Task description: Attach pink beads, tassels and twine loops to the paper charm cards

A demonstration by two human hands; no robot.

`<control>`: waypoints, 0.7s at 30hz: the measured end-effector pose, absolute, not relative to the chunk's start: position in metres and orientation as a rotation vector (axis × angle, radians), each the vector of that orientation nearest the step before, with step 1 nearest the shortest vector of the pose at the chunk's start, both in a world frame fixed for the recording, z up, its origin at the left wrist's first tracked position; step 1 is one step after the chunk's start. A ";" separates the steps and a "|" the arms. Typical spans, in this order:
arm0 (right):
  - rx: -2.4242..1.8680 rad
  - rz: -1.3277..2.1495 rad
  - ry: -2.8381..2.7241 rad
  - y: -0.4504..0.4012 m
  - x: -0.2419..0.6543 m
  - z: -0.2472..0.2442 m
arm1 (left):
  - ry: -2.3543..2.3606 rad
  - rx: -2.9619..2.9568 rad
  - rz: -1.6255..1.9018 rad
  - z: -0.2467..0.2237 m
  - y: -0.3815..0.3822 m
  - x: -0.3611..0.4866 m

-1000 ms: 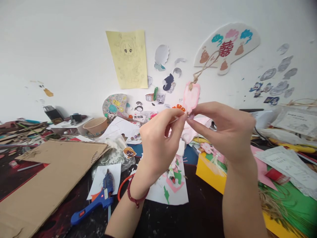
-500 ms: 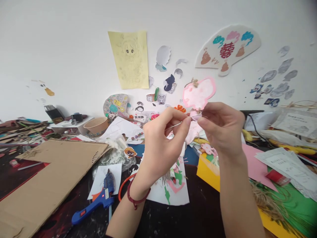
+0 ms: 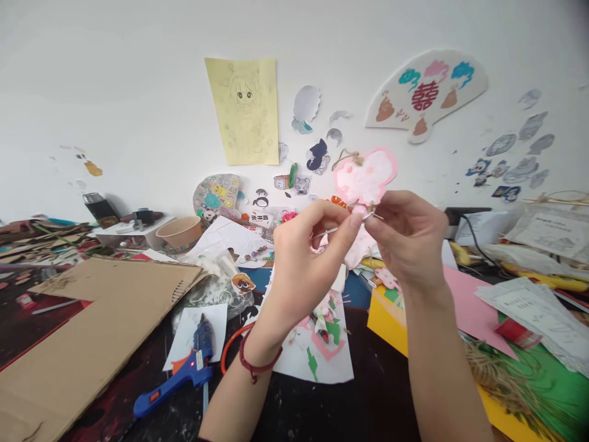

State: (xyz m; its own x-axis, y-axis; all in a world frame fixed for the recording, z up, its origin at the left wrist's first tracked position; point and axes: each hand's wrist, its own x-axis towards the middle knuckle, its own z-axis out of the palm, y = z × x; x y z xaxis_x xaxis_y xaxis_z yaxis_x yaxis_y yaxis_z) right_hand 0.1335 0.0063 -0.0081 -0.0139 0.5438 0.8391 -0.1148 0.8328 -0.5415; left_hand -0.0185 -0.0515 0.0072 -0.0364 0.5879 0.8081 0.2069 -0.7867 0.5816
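Observation:
My left hand (image 3: 308, 255) has thumb and forefinger pinched at a small pale-pink, bead-like piece (image 3: 361, 210). A thin whitish strand (image 3: 324, 233) runs from it back under those fingers. Close against it on the right, my right hand (image 3: 409, 236) is closed in a pinch at the same piece, where a short thin end pokes out by the thumb. Just above the fingertips is a pink-edged white cutout (image 3: 365, 175), with a twine loop (image 3: 345, 158) at its top. Another pink piece (image 3: 361, 248) shows below, partly behind my hands.
A blue glue gun (image 3: 184, 368) lies on paper at the left, beside a large cardboard sheet (image 3: 92, 331). Paper scraps (image 3: 322, 356) lie under my hands. At the right are yellow, pink and green sheets (image 3: 547, 368) and twine (image 3: 501, 380). A paper bowl (image 3: 179, 232) stands farther back.
The pink-edged cutout has shifted slightly left and its twine loop now shows more. My left hand has moved a little right, closer to the right hand. Both pinches stay closed.

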 end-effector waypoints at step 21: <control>-0.258 1.208 -1.554 0.018 0.148 -0.013 | 0.714 1.918 1.775 0.003 -0.025 -0.033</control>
